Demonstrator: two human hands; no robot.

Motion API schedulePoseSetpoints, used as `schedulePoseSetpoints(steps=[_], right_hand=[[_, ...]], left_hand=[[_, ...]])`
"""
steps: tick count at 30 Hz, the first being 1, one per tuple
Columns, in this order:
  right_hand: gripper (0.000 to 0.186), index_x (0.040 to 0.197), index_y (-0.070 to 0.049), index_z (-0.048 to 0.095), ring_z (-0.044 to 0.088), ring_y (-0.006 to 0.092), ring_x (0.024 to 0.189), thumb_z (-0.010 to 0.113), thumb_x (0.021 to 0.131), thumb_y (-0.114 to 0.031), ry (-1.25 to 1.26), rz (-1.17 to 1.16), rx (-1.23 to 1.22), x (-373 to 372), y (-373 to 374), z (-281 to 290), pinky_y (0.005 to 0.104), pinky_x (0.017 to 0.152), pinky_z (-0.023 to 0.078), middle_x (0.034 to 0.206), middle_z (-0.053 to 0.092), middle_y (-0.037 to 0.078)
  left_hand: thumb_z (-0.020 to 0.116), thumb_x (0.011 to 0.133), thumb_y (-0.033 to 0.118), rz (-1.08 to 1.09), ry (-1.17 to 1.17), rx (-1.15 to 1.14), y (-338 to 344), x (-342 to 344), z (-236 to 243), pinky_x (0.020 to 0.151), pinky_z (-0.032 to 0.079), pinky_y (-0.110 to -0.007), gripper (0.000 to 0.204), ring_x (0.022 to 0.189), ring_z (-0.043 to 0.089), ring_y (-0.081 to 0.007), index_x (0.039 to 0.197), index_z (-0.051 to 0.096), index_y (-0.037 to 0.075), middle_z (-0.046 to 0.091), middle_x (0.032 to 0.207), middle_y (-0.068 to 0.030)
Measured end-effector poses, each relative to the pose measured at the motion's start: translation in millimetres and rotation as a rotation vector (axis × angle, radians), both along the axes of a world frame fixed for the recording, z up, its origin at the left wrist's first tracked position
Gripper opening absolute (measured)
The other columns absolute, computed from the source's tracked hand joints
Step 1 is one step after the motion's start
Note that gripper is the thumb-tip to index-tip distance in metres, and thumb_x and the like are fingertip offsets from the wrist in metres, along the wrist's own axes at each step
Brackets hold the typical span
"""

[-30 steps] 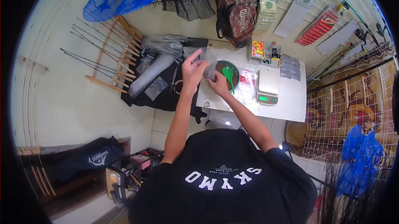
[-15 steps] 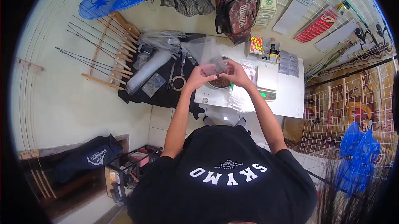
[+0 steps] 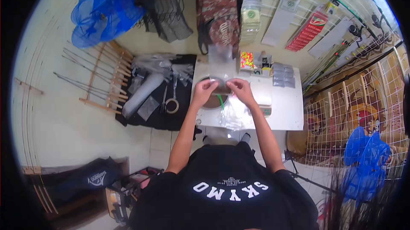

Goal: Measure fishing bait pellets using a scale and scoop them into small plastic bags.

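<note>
A clear plastic bag [image 3: 221, 67] is stretched between my two hands, its long empty part pointing away from me and something dark in its near end. My left hand [image 3: 205, 91] pinches one side of it, and my right hand [image 3: 241, 90] pinches the other. Below the hands stands a round bowl [image 3: 210, 104] of brown grains, partly hidden by the bag and my left hand. A green strip-like handle [image 3: 221, 101] shows at the bowl. Several flat clear bags [image 3: 235, 114] lie just right of it on the white table [image 3: 277, 121].
Right of the bags is a white scale [image 3: 260, 97]. Behind it are filled packets [image 3: 283, 75] and a box of colourful beads [image 3: 247, 60]. On the black cloth [image 3: 181, 117] at left lie a tape roll [image 3: 172, 106], scissors [image 3: 165, 103] and a plastic roll [image 3: 145, 94].
The view has shifted, so the table sits lower. My hands have moved apart along the bag, which is now flatter and straighter; its dark end was bunched between them before.
</note>
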State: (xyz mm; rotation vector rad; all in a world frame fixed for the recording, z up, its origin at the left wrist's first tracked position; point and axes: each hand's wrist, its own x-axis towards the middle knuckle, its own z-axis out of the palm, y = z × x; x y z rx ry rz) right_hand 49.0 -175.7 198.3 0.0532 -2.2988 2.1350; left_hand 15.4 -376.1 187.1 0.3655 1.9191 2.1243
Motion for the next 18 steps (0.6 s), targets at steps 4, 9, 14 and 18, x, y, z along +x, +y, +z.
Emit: schedulePoseSetpoints(steps=[4, 9, 14, 18], right_hand=[[0.022, 0.094, 0.002, 0.068, 0.057, 0.0080, 0.074, 0.063, 0.089, -0.020, 0.070, -0.019, 0.024, 6.7, 25.8, 5.7, 0.0234, 0.070, 0.047, 0.080, 0.065, 0.003], [0.024, 0.097, 0.002, 0.067, 0.061, 0.0097, 0.080, 0.060, 0.091, -0.020, 0.056, 0.061, -0.034, 4.7, 72.4, -8.3, 0.0240, 0.072, 0.047, 0.085, 0.068, 0.006], [0.024, 0.097, 0.002, 0.067, 0.062, 0.0101, 0.080, 0.060, 0.091, -0.021, 0.017, 0.063, -0.015, 10.7, 114.5, -14.0, 0.0241, 0.072, 0.047, 0.085, 0.068, 0.006], [0.024, 0.097, 0.001, 0.066, 0.061, 0.0098, 0.080, 0.060, 0.091, -0.021, 0.027, 0.086, 0.023, 15.9, 148.1, -26.4, 0.0240, 0.072, 0.047, 0.083, 0.067, 0.004]], left_hand=[[0.063, 0.089, 0.012, -0.001, -0.049, 0.035, 35.0, 8.3, -4.0, 0.083, 0.048, -0.024, 0.024, 0.090, 0.062, -0.0113, 0.107, 0.063, -0.004, 0.067, 0.098, -0.0063], [0.064, 0.088, 0.011, 0.029, -0.049, 0.083, 77.5, 4.3, 12.1, 0.086, 0.049, -0.026, 0.027, 0.093, 0.064, -0.0145, 0.110, 0.061, -0.005, 0.067, 0.101, -0.0107], [0.065, 0.087, 0.012, 0.047, -0.017, 0.141, 118.3, -7.3, 18.4, 0.081, 0.052, -0.028, 0.027, 0.087, 0.066, -0.0169, 0.108, 0.062, -0.005, 0.067, 0.100, -0.0123], [0.065, 0.088, 0.013, 0.098, -0.066, 0.179, 148.6, -2.1, 18.4, 0.078, 0.054, -0.028, 0.024, 0.085, 0.066, -0.0174, 0.104, 0.063, -0.004, 0.067, 0.097, -0.0116]])
